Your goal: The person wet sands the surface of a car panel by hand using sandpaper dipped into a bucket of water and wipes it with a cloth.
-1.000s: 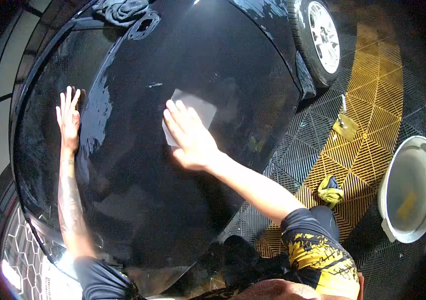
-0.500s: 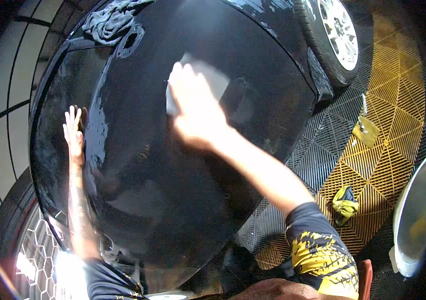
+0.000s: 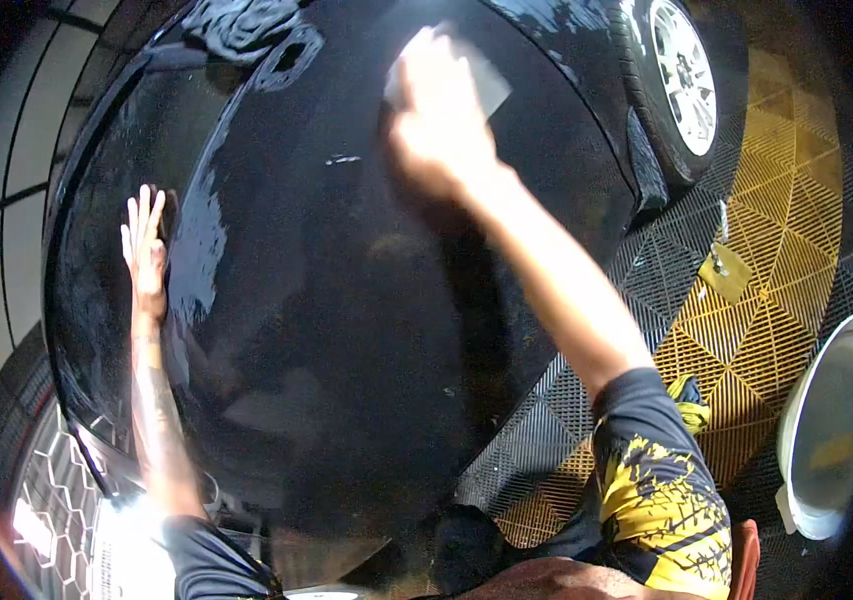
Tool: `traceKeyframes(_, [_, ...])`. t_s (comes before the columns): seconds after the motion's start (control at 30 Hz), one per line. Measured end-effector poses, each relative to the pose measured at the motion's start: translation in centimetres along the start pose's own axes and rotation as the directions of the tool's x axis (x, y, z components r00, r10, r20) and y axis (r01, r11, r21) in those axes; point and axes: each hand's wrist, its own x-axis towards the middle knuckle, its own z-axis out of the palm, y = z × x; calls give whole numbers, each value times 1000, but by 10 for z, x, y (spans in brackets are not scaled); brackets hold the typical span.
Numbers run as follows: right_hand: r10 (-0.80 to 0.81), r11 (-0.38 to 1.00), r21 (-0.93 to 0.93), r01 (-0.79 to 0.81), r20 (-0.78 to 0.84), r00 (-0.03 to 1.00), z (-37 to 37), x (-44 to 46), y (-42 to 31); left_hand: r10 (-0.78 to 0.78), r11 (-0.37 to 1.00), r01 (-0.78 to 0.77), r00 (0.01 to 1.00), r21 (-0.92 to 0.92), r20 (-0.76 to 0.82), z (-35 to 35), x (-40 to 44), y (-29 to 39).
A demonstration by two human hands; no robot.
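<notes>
A large glossy black car body panel (image 3: 347, 330) fills the middle of the view. My right hand (image 3: 442, 120) lies on its upper part, pressing a thin pale sheet (image 3: 492, 90) flat against the surface. The hand and sheet are smeared by motion, and most of the sheet is hidden under the palm. Further left, my left hand (image 3: 147, 240) rests on the dark surface with its fingers stretched out and nothing in it. A pale smeared streak (image 3: 197, 260) runs down the panel beside it.
A grey towel (image 3: 237, 25) lies at the upper left beside a door handle (image 3: 289, 58). A car wheel (image 3: 685, 80) stands at the upper right. Yellow and black grid tiles (image 3: 737, 340) hold a yellow-and-dark cloth (image 3: 689, 405), a yellowish square (image 3: 725, 275) and a white tub (image 3: 797, 420).
My right hand and the pale sheet have slid up and to the right across the panel, uncovering a small bright mark. My left hand stays almost in place. The view has shifted slightly.
</notes>
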Motion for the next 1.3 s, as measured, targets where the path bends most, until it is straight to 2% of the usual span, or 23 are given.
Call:
traceKeyframes(0.03, [-76,996,-64,67,-142,987,19,26,27,5,1000,-5,1000,-11,-10,2,0,-3])
traceKeyframes(0.13, [-11,995,-101,-1,-109,994,17,-3,-24,8,1000,-9,999,-17,-37,3,-1,-6])
traceKeyframes(0.17, [-17,978,-205,34,84,996,6,-35,-64,15,1000,-16,998,-7,-53,4,-1,-6])
traceKeyframes(0.2, [33,996,-94,-1,333,942,-12,-63,-113,17,1000,-17,998,3,-65,5,-1,-7])
traceKeyframes(0.23, [-212,973,156,168,333,919,-6,-116,-118,23,1000,-21,996,18,-89,5,-1,-6])
traceKeyframes(0.27, [-217,965,217,147,346,913,-4,-127,-122,20,999,-15,994,44,-108,9,-2,-10])
traceKeyframes(0.33, [-166,984,-11,179,316,934,-1,-85,-108,57,996,-43,983,84,-174,18,-3,-22])
traceKeyframes(0.4, [-68,998,0,68,134,989,17,-36,-70,67,993,-43,975,114,-212,24,-3,-27])
traceKeyframes(0.47, [-82,990,-104,93,100,992,30,-27,-54,78,982,-33,967,185,-241,35,0,-34])
traceKeyframes(0.5, [-31,999,-35,33,52,998,28,-44,-87,90,979,-41,965,200,-245,37,-1,-35])
traceKeyframes(0.53, [-78,994,-72,88,131,988,28,-74,-114,-39,999,35,994,-33,-100,11,-6,-10])
traceKeyframes(0.6, [-181,983,78,166,288,940,26,-152,-168,-14,1000,12,989,-14,-150,22,-7,-15])
traceKeyframes(0.67, [-261,965,101,242,285,922,20,-150,-170,-16,999,7,984,-51,-180,26,-8,-18])
traceKeyframes(0.77, [-223,969,-85,231,93,970,42,-64,-100,-12,996,-8,971,-87,-237,36,-8,-23])
traceKeyframes(0.87, [57,971,229,-73,77,995,39,-78,-137,-11,997,-6,975,-78,-221,34,-2,-20])
traceKeyframes(0.93, [-141,988,-41,151,187,972,40,-147,-197,-13,996,-8,972,-87,-235,33,-3,-18])
traceKeyframes(1.0, [-261,965,109,240,297,919,31,-169,-196,12,996,-33,968,-79,-251,39,0,-23])
traceKeyframes(1.03, [-332,943,71,325,214,919,34,-145,-178,14,996,-35,966,-78,-258,40,1,-24])
traceKeyframes(1.07, [-287,954,-49,295,132,949,44,-111,-154,18,997,-37,964,-68,-267,42,2,-25])
traceKeyframes(1.13, [-129,992,-2,129,75,989,47,-48,-109,21,997,-38,964,-60,-266,40,0,-24])
traceKeyframes(1.2, [-49,999,1,49,138,989,47,-55,-119,-6,999,-4,975,-44,-223,38,1,-21])
traceKeyframes(1.23, [120,955,252,-157,157,980,48,-77,-170,-4,999,-7,975,-49,-224,36,2,-21])
traceKeyframes(1.3, [-26,953,298,-50,247,969,34,-149,-228,0,998,-13,977,-57,-214,36,2,-21])
